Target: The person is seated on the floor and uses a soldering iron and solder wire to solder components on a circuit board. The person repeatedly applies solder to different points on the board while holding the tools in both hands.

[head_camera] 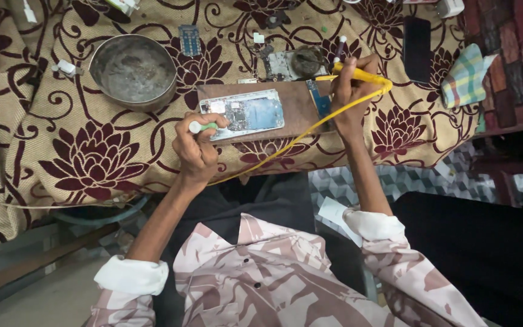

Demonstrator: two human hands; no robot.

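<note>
We are bent over an opened phone (246, 113), its circuit board exposed, lying flat on a brown wooden board (298, 109) at the middle of the desk (62, 145), which is covered by a maroon-flowered cloth. Our left hand (196, 148) is closed around a small white-and-green tool (202, 126) whose tip meets the phone's 9 o'clock edge. Our right hand (352, 91), at 3 o'clock of the phone, grips a yellow soldering iron (364, 76) like a pen, its yellow cord (286, 148) trailing back toward us. A metal bowl (133, 71) sits at 10 o'clock, a second circuit board (286, 63) at 12 o'clock, a dark phone (417, 40) far off at 2 o'clock. We judge the opened phone light, stiff and fragile, with slippery glass: best held by its outer edges, never by the bare board.
</note>
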